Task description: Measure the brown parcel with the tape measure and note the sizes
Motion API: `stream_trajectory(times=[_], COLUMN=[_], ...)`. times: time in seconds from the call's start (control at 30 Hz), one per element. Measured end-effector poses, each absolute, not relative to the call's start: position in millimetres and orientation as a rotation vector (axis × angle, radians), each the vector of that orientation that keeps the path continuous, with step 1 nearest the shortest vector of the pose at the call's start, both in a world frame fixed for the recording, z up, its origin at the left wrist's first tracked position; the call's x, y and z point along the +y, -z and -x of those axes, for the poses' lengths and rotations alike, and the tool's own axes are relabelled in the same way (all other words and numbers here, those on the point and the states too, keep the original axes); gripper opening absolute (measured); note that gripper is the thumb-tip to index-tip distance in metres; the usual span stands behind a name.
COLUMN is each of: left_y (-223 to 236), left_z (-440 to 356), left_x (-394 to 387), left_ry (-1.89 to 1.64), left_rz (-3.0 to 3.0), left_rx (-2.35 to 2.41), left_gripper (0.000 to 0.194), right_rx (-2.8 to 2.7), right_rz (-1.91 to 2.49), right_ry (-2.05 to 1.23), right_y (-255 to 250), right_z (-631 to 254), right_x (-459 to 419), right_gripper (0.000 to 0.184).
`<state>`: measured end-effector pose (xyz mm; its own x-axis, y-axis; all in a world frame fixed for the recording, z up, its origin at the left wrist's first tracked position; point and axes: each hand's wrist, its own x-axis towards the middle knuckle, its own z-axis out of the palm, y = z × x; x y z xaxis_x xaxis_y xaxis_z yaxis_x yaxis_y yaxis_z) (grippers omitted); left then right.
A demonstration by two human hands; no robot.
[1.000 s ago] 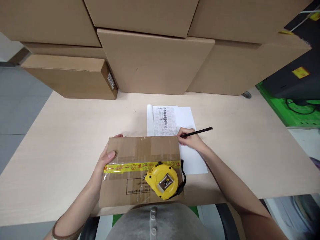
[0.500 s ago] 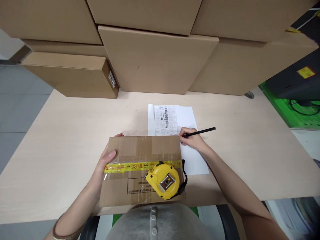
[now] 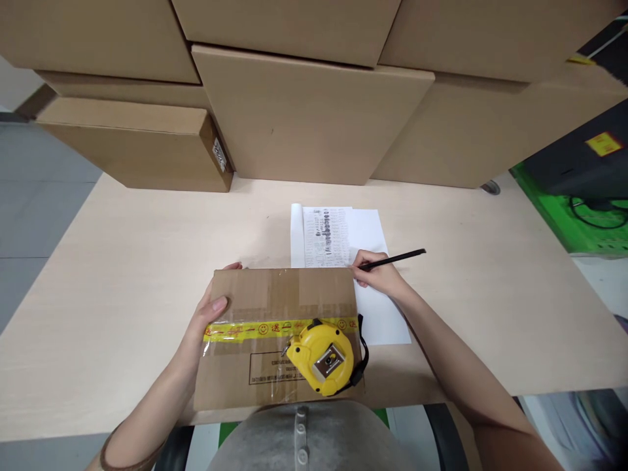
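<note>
We grip the taped carton (image 3: 255, 291) by its left side with our left hand (image 3: 209, 311), a yellow tape measure (image 3: 318, 350) lying atop it, while beside its far right corner our right hand (image 3: 377, 271) holds a black pen (image 3: 400, 257) over papers (image 3: 366, 229) partly hidden behind it.

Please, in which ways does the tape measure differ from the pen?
The tape measure is mostly yellow; the pen is black.
The tape measure is broad and rounded; the pen is long and thin.
The tape measure lies on the cardboard box; the right hand holds the pen.
Both show black, the tape measure on its strap.
</note>
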<state>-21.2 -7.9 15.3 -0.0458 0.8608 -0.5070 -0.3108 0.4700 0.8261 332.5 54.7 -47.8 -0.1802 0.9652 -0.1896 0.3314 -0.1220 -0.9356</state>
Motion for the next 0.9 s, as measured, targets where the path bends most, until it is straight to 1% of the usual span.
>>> stream_trajectory(times=[0.33, 0.5, 0.73, 0.9], left_y=[-10.4, -13.7, -12.9, -7.1], left_z=[24.3, 21.1, 21.7, 26.7], left_x=[-5.1, -6.7, -7.3, -4.1], left_ry=[-1.003, -1.026, -1.027, -1.001], left_rz=[-0.556, -0.559, -0.539, -0.552], left_rx=[1.296, 1.313, 1.286, 1.293], left_gripper=[0.085, 0.079, 0.079, 0.085], right_rx=[-1.525, -1.534, -1.519, -1.531], right_rz=[1.51, 1.512, 1.528, 1.526], right_ry=[-1.29, -1.3, -1.292, -1.292], right_y=[48.4, 46.7, 47.6, 47.4], right_z=[-332.5, -333.3, -332.9, -333.3], right_x=[54.2, 54.1, 53.9, 54.3], right_gripper=[0.037, 0.037, 0.033, 0.034])
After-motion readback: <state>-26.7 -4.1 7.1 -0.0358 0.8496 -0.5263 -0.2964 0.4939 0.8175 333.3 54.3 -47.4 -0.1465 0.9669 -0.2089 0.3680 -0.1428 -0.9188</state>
